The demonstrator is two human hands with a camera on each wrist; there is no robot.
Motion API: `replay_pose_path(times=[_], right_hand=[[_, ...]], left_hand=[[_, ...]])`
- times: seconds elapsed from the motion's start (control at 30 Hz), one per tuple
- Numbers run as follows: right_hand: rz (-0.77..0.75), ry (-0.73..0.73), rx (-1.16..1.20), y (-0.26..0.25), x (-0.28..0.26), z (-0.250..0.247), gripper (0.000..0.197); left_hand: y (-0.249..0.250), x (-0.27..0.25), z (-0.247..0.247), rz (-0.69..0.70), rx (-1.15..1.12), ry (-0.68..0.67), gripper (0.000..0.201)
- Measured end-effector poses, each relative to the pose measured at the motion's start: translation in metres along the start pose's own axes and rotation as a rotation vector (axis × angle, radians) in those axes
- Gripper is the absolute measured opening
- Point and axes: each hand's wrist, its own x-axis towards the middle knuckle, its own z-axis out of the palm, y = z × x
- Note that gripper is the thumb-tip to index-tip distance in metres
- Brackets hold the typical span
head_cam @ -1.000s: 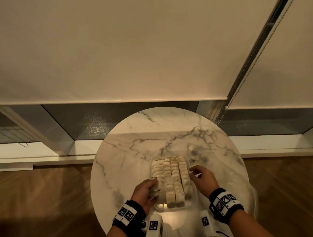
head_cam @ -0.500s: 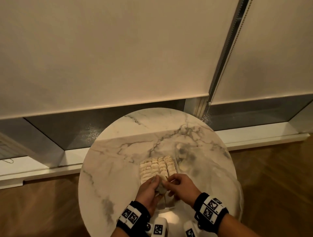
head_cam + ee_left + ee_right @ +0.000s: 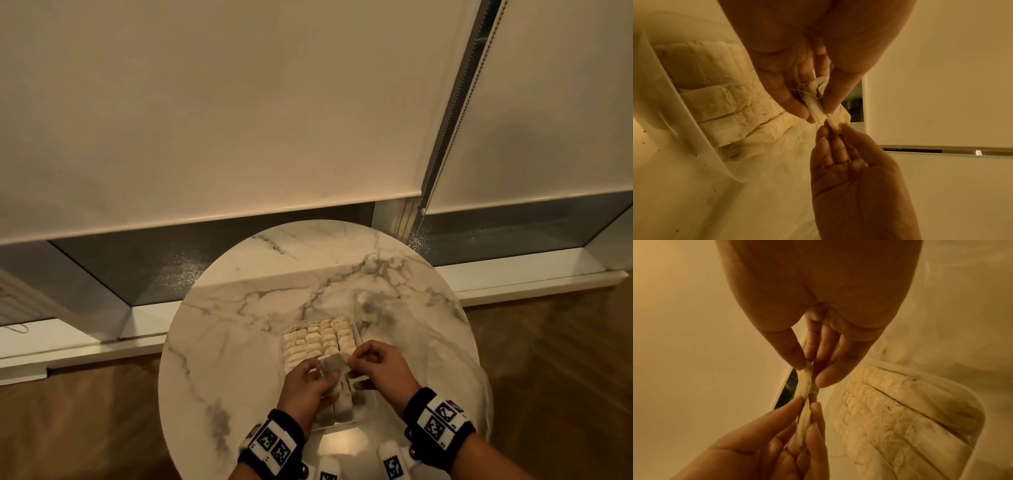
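Having cleared the tray (image 3: 701,139) at 6 o'clock, the tea bag (image 3: 331,366) is now pinched between left hand (image 3: 305,387) and right hand (image 3: 383,370), seemingly ready for unwinding.

The head camera looks steeply down from above at the round desk (image 3: 239,342). The lowered blinds (image 3: 205,120) fill its upper half, and the left hand (image 3: 305,383) and right hand (image 3: 383,370) show small near its lower edge. The left wrist camera sits very near and looks along the left hand to its fingers (image 3: 789,100), with the tray (image 3: 684,105) at the picture's left. The right wrist camera looks just as near along the right hand, with the tray at the picture's right. All three views share the tea bag (image 3: 331,365) pinched between both hands, and the tray.
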Motion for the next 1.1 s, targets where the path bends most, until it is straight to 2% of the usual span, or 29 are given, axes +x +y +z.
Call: replay_pose_path(times=[0.17,0.4,0.53,0.7,0.83,1.1], right_hand=[[0.012,-0.115,-0.075,0.003,0.001,0.0,0.029],[0.053,-0.224,-0.17,0.006,-0.003,0.005,0.021],[-0.022,-0.198,-0.125,0.008,-0.005,0.013,0.029],[-0.096,-0.102,-0.119,0.01,-0.001,0.023,0.012],[-0.133,-0.047,-0.142,0.015,0.004,0.027,0.008],[-0.145,-0.026,-0.193,0.013,0.013,0.026,0.014]], left_hand=[[0.006,-0.003,-0.002,0.111,0.111,-0.021,0.033],[0.009,0.001,-0.01,0.229,0.227,0.046,0.044],[0.014,0.0,-0.017,0.347,0.387,0.04,0.04],[0.019,-0.004,-0.022,0.385,0.462,0.006,0.034],[0.017,-0.003,-0.028,0.373,0.431,-0.003,0.029],[0.018,0.012,-0.053,0.364,0.358,0.149,0.026]])
